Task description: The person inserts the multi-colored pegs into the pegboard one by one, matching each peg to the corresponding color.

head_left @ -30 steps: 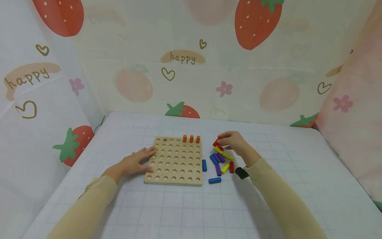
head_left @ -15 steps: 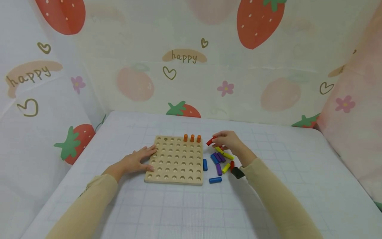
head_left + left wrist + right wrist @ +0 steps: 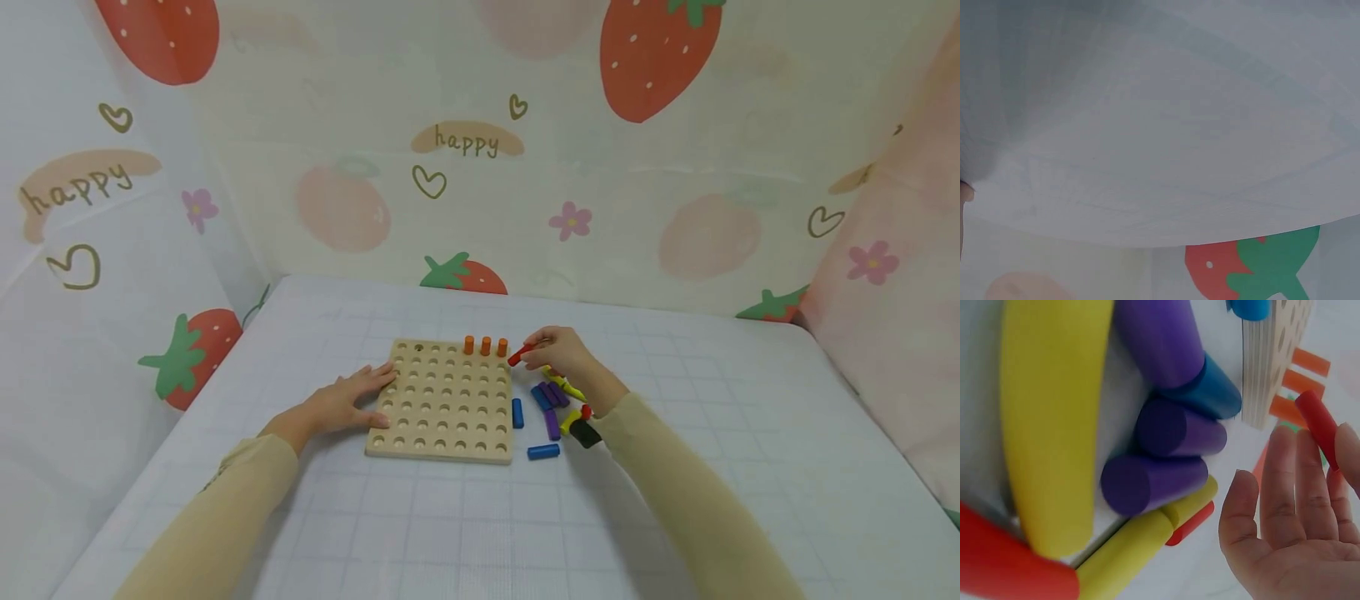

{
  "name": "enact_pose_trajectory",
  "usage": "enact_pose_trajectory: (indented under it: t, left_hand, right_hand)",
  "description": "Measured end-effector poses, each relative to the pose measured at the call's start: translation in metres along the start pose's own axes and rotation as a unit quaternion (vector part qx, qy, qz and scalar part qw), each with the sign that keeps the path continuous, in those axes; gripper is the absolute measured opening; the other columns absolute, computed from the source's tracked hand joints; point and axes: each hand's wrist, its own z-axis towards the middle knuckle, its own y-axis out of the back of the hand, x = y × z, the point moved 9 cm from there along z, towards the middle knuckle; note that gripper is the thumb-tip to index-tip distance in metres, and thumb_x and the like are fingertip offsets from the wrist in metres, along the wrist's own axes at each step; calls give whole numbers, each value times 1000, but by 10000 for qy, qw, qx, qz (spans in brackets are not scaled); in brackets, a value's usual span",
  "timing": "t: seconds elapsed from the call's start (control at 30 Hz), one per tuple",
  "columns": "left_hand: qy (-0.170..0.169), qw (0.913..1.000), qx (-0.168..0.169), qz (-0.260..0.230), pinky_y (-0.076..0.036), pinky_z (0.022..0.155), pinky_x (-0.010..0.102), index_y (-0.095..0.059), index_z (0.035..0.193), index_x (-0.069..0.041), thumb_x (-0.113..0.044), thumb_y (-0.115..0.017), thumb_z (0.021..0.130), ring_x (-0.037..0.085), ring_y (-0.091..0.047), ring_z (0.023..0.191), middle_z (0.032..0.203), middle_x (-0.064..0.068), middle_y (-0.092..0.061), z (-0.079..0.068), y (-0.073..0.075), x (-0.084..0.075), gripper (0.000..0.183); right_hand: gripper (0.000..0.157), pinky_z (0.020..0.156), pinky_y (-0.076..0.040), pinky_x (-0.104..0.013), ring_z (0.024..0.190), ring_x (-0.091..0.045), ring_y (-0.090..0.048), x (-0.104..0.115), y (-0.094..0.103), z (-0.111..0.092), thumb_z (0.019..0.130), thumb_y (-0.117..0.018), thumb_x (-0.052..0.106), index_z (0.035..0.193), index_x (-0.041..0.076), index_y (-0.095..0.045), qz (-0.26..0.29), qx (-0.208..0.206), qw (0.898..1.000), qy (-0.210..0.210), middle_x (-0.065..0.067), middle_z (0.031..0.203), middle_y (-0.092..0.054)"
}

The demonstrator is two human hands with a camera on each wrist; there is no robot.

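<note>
A square wooden pegboard (image 3: 442, 455) with rows of round holes lies on the table. Three orange pegs (image 3: 486, 346) stand in its back row toward the right corner. My left hand (image 3: 348, 404) rests on the board's left edge with its fingers spread. Between thumb and fingers my right hand (image 3: 561, 354) pinches a red peg (image 3: 1319, 428), held tilted close to the board's back right corner. Beneath and in front of the right hand lies a loose heap of purple pegs (image 3: 1172, 428), yellow pegs (image 3: 1054, 425), blue pegs and red ones, partly hidden by the hand and wrist.
One blue peg (image 3: 517, 413) lies along the board's right edge, and another blue peg (image 3: 543, 452) lies nearer the front. A dark wrist camera (image 3: 585, 433) hangs under the right sleeve, over the heap. Printed cloth walls (image 3: 622, 250) enclose the table (image 3: 420, 533).
My right hand has carried the red peg leftward from the heap to the board's back right corner. The left hand stays on the board's edge.
</note>
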Motion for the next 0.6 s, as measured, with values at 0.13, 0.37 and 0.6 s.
enact_pose_trajectory:
  t: [0.13, 0.37, 0.6]
  left_hand:
    - [-28, 10000, 1, 18, -3, 108, 70, -29, 152, -2, -48, -69, 85, 44, -6, 145, 160, 16, -15, 0, 0, -1, 90]
    - [-4, 10000, -12, -6, -3, 109, 69, -29, 152, -2, -48, -69, 85, 44, -7, 145, 160, 16, -15, -1, 1, -1, 90]
    - [70, 10000, 22, 6, -2, 109, 68, -29, 152, -2, -48, -69, 85, 43, -6, 145, 160, 16, -15, -3, 2, -3, 90]
  right_hand:
    - [22, 61, -43, -27, 81, -19, -67, 4, -6, -1, 90, -69, 7, 109, 2, -61, -44, 17, 9999, 106, -8, 95, -71]
    - [20, 55, -40, -25, 81, -21, -66, 5, -15, 0, 89, -69, 6, 108, 3, -62, -57, -91, 9999, -32, -8, 95, -70]
    - [19, 50, -36, -25, 81, -24, -66, 7, -19, 1, 88, -70, 5, 106, 3, -63, -142, -247, 9996, -94, -9, 97, -70]
